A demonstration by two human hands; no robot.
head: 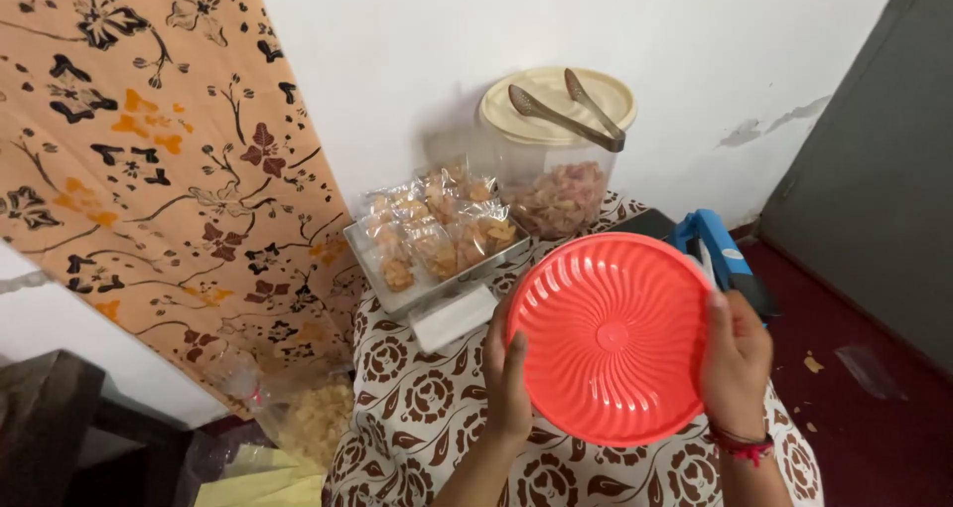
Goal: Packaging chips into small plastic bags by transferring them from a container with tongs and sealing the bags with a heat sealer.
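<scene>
1. Closest in, the left hand (508,378) comes up from below and clamps the left rim of the red plastic plate (611,338), with the fingers closed flat along the edge.
2. The right hand (735,363) mirrors it on the right rim, fingers wrapped over the edge and gripping; a red thread band (743,445) circles that wrist.
3. So the plate sits between both hands, held up over the table, tilted with its inner face toward the camera. It is round, glossy and moulded with ribs that swirl out from a small central disc.
4. Under the hands, the tablecloth (427,408) is a white fabric with brown rose prints, draped over the table edge.
5. Lower left, beside the table, a clear plastic bag (318,418) holds pale yellowish pieces.
6. Just behind the plate's right edge, a blue tool (710,239) lies on a dark flat object.
7. Farther back, a metal tray (437,290) carries a heap of small clear packets (437,229) filled with orange-brown snacks.
8. Next to it, a transparent tub (556,194) holds pinkish snack pieces; its cream lid carries metal tongs (566,110) lying across it.
9. At the back, a white wall, with an orange floral curtain (149,149) on the left.
</scene>
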